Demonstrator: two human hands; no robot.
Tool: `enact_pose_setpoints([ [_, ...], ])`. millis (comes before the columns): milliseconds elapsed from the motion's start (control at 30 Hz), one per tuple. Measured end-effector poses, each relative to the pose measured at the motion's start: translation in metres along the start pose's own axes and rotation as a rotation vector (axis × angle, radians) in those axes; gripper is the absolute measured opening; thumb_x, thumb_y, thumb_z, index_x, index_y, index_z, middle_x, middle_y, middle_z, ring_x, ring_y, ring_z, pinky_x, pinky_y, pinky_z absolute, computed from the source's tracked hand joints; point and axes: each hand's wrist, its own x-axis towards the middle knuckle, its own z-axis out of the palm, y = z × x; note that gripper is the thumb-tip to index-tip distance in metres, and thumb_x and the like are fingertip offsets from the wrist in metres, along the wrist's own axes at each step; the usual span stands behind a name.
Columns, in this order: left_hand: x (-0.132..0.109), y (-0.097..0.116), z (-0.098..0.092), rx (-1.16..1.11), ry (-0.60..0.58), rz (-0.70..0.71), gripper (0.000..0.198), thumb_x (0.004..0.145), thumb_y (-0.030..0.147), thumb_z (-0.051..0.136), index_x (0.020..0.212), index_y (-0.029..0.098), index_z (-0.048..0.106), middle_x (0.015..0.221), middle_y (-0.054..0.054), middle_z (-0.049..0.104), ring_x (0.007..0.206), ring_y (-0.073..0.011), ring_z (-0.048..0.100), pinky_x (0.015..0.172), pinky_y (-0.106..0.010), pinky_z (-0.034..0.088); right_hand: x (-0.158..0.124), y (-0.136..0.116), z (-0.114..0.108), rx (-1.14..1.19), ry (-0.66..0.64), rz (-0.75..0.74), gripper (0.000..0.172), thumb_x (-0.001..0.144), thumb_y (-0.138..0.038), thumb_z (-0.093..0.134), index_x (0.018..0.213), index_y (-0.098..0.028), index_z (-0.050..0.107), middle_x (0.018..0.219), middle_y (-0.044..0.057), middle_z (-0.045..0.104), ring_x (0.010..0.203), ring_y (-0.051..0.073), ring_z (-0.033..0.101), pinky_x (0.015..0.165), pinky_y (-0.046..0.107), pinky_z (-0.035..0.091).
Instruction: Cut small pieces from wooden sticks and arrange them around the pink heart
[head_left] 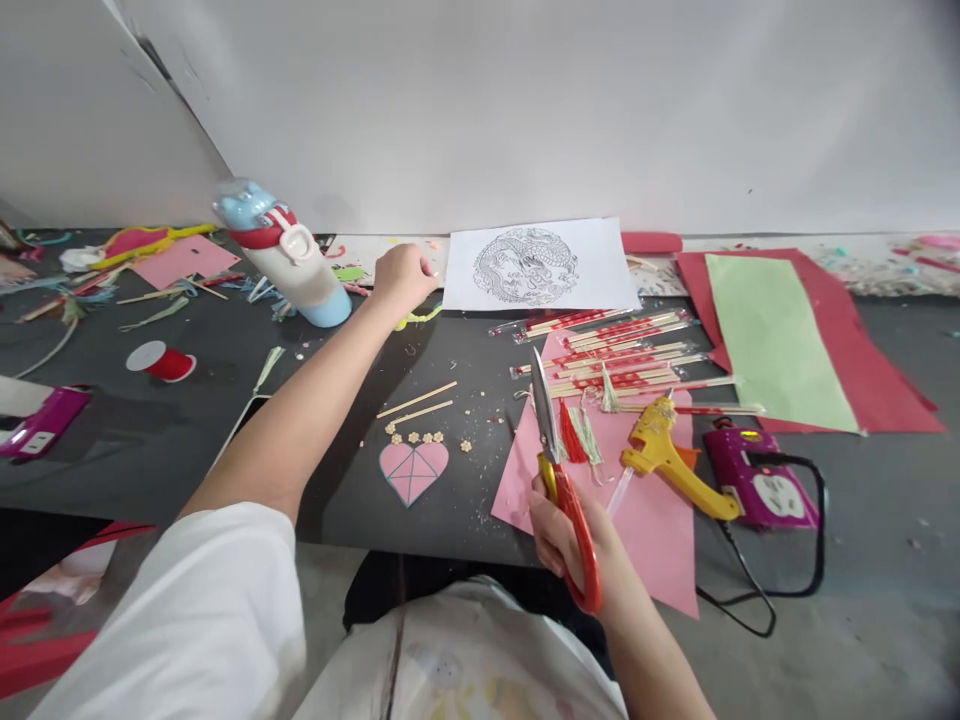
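Right hand (553, 525) clamped on red-handled scissors (577, 530); left hand (405, 278) near dragon drawing (534, 268), can't tell whether gripping.

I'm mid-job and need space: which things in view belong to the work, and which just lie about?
Likely in use:
red-handled metal scissors in the right hand
flat pink heart
two thin beige sticks
beige flower-shaped pieces
yellow glue gun

Probably lying about:
blue-and-white bottle
white sheet with black dragon drawing
white spool of red thread

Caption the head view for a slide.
Right hand grips red-handled scissors; left hand extends beyond a pink heart on the dark table.
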Motion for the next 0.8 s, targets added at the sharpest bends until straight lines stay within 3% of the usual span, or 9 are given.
enact_pose_setpoints([
  [167, -0.066, 0.009, 0.002, -0.346, -0.002, 0.027, 0.011, 0.08, 0.023, 0.067, 0.089, 0.017, 0.07, 0.089, -0.005, 0.073, 0.083, -0.0165, 0.066, 0.078, -0.028, 0.053, -0.012, 0.003, -0.001, -0.079, -0.007, -0.046, 0.033, 0.088, -0.05, 0.06, 0.08, -0.022, 0.047, 0.047, -0.012, 0.036, 0.035, 0.005, 0.032, 0.037, 0.018, 0.025],
  [300, -0.118, 0.022, 0.008, -0.763, -0.026, 0.102, 0.011, 0.072, 0.02, 0.072, 0.081, 0.016, 0.07, 0.081, -0.003, 0.072, 0.074, -0.0144, 0.065, 0.071, -0.027, 0.054, -0.017, 0.008, 0.001, -0.098, -0.018, -0.053, 0.032, 0.087, -0.051, 0.06, 0.085, -0.02, 0.05, 0.05, -0.012, 0.037, 0.038, 0.005, 0.032, 0.039, 0.02, 0.026],
  [433, -0.161, 0.036, 0.007, -0.913, -0.004, 0.189, 0.012, 0.073, 0.026, 0.073, 0.081, 0.017, 0.071, 0.079, -0.003, 0.072, 0.071, -0.014, 0.064, 0.067, -0.026, 0.052, -0.023, 0.016, 0.002, -0.081, -0.056, -0.044, 0.039, 0.084, -0.055, 0.064, 0.082, -0.022, 0.043, 0.054, -0.012, 0.032, 0.043, 0.006, 0.028, 0.042, 0.022, 0.022],
  [667, -0.206, 0.051, 0.0, -1.01, 0.124, 0.228, 0.011, 0.076, 0.028, 0.075, 0.082, 0.019, 0.072, 0.082, -0.002, 0.072, 0.072, -0.013, 0.064, 0.07, -0.025, 0.052, -0.045, 0.027, 0.0, -0.301, -0.135, -0.321, 0.044, 0.085, -0.061, 0.06, 0.1, -0.022, 0.044, 0.08, -0.003, 0.036, 0.065, 0.012, 0.031, 0.056, 0.027, 0.03],
  [800, -0.217, 0.051, 0.0, -0.997, 0.196, 0.245, 0.011, 0.075, 0.025, 0.076, 0.083, 0.019, 0.07, 0.084, -0.002, 0.071, 0.074, -0.0129, 0.063, 0.072, -0.025, 0.052, -0.055, 0.022, 0.003, -0.51, -0.116, -0.291, 0.039, 0.089, -0.056, 0.054, 0.102, -0.022, 0.04, 0.076, -0.004, 0.037, 0.063, 0.014, 0.032, 0.058, 0.028, 0.033],
])
